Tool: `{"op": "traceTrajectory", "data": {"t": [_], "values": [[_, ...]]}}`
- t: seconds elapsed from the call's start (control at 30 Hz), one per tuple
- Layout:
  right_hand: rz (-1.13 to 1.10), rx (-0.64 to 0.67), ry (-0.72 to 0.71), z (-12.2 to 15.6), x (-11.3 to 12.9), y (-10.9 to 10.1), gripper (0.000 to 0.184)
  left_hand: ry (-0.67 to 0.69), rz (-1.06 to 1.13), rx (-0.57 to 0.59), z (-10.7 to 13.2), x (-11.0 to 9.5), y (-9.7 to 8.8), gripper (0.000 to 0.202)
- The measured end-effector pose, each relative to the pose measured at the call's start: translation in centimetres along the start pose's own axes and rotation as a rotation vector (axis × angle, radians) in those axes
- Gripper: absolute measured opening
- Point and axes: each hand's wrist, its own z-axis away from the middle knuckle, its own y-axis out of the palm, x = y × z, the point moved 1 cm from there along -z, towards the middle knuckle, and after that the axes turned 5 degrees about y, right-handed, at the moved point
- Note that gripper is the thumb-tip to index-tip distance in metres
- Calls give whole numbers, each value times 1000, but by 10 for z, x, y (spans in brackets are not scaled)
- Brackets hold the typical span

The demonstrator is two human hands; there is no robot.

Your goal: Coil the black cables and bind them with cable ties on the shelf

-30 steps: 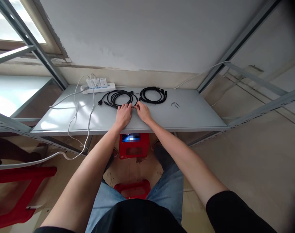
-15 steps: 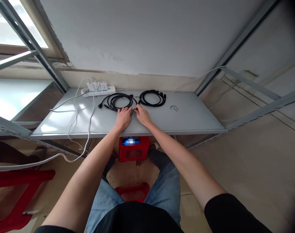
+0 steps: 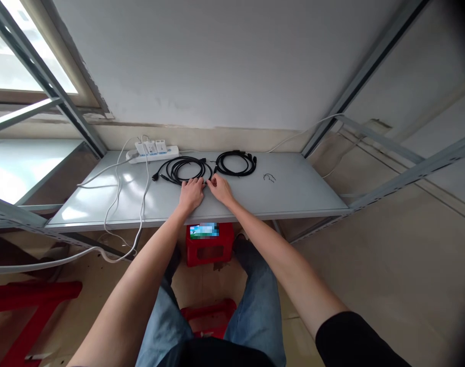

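Note:
Two coils of black cable lie side by side on a grey metal shelf. The left coil has a plug end sticking out to its left. The right coil sits a little further back. My left hand and my right hand rest close together at the near edge of the left coil. The fingers of both hands are curled and pinch the cable where the coil's near strands run. What exactly sits between the fingertips is too small to see.
A white power strip with white plugs stands at the back left; its white cords trail over the shelf's front edge. A small black twist tie lies right of the coils. A red stool stands under the shelf.
The view has tilted and pulled back slightly. Both hands stay together at the left coil's near edge, with only small finger movement.

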Motion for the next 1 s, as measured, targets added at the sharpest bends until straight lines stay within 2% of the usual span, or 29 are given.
{"op": "traceTrajectory", "data": {"t": [0.2, 0.4, 0.7, 0.77, 0.9, 1.0], "values": [[58, 38, -29, -1, -2, 2, 34, -17, 26, 10, -1, -2, -2, 32], [74, 59, -30, 1, 2, -2, 23, -38, 55, -3, -1, -3, -1, 30], [-40, 22, -62, -3, -4, -2, 22, -50, 77, -10, -2, -3, 2, 35], [-84, 5, -55, -8, -7, 0, 31, -51, 78, -9, -3, -2, 3, 36], [-188, -27, -80, -18, -16, 5, 60, -52, 84, -30, -4, 0, 6, 37], [-229, -43, -117, -22, -22, 7, 70, -40, 95, -40, -4, 1, 7, 39]]}}
